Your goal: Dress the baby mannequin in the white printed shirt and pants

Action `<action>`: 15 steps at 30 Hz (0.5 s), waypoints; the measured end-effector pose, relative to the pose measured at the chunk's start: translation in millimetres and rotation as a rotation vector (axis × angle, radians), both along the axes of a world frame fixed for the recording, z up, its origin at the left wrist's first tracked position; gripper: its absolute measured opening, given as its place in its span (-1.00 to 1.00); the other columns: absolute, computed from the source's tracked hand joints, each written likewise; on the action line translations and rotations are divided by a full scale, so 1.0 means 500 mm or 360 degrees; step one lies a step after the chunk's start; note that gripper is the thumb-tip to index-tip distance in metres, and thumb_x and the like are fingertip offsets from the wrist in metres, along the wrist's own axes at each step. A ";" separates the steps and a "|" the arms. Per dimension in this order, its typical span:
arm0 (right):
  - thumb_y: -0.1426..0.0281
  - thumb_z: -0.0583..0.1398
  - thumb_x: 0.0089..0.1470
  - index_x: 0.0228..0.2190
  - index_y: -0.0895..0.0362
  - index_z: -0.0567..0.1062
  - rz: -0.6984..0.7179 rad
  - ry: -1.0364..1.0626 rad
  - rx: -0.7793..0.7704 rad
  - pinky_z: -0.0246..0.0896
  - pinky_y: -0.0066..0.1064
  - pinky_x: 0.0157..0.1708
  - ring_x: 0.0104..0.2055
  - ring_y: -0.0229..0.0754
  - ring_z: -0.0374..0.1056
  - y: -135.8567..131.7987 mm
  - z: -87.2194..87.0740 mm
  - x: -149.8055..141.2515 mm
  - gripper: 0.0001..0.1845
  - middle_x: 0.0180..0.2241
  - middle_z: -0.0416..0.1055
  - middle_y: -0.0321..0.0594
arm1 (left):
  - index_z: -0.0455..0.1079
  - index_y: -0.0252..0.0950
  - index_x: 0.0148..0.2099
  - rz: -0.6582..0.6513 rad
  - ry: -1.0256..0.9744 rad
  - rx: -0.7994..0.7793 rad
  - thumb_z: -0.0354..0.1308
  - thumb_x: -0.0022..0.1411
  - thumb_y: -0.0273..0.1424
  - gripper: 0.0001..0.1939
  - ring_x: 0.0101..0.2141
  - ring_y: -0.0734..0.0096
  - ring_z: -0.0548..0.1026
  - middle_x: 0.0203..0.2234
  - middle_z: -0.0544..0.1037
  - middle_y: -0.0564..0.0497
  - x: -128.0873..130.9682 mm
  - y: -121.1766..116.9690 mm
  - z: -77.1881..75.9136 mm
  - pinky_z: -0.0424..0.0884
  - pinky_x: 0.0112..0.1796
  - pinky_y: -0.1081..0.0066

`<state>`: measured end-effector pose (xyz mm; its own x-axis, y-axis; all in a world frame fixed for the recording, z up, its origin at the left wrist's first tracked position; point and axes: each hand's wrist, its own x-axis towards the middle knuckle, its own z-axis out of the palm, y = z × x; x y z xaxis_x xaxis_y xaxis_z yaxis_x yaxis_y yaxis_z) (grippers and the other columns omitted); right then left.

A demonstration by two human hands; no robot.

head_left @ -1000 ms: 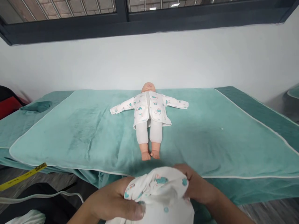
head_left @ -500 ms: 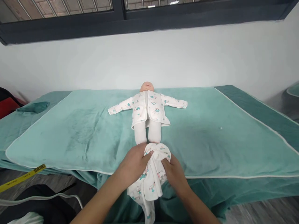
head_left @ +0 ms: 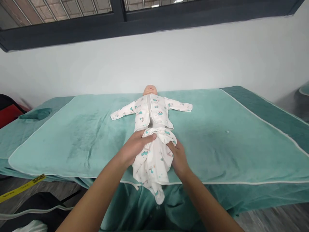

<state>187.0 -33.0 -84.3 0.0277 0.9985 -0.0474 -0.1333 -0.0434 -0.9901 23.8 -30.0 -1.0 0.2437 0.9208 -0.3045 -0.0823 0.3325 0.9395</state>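
A baby doll (head_left: 150, 90) lies on its back on the green bed cover, its head by the wall and its arms spread. It wears a white printed jacket (head_left: 158, 108), parted down the front. My left hand (head_left: 137, 145) grips the left side of white printed baby pants (head_left: 153, 158), thumb on top of the cloth. On the other side, my right hand (head_left: 178, 156) holds the waist edge, some fingers hidden in the fabric. The bunched pants cover the doll's legs, and their lower end hangs past the bed's front edge.
The green cover (head_left: 217, 148) with white piping spreads over the bed, against a white wall (head_left: 154, 64) below a dark window frame (head_left: 169, 24). Yellow tape (head_left: 23, 188), a pale cable (head_left: 36, 211) and a dark object (head_left: 38, 206) are at lower left. A red and black item (head_left: 9, 112) is at far left.
Both hands have moved the pants forward and up over the doll's legs, to just below the jacket hem. The legs, visible before, are now covered.
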 end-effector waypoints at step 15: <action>0.13 0.03 0.14 -0.19 0.05 0.40 -0.0285 -0.0403 0.0257 0.18 -0.29 -0.12 -0.08 -0.04 0.33 0.121 -0.009 -0.009 -0.67 -0.16 0.48 -0.16 | 0.50 -0.30 -0.17 0.0237 0.0490 0.0516 0.18 0.16 -0.09 -0.63 -0.14 0.15 0.50 -0.11 0.59 -0.08 0.029 0.049 -0.017 0.35 -0.11 0.29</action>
